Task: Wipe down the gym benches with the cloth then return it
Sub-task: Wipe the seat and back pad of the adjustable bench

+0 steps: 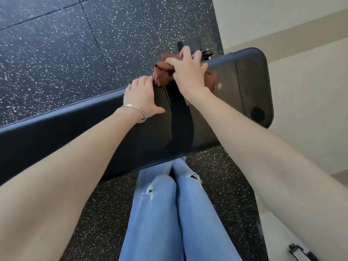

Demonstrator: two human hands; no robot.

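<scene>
A black padded gym bench (243,87) runs across the view from lower left to upper right. My right hand (188,70) presses a bunched reddish-brown cloth (162,75) against the far edge of the bench, near the gap between its two pads. My left hand (141,97), with thin silver bangles at the wrist, rests flat on the far edge of the longer pad, fingers curled over the side and just touching the cloth. Part of the cloth pokes out under my right wrist.
Black speckled rubber floor (66,53) lies beyond and beneath the bench. A cream wall (301,44) stands at the right. A black bench frame part (190,43) shows past my right hand. My legs in light blue jeans (169,213) are below the bench.
</scene>
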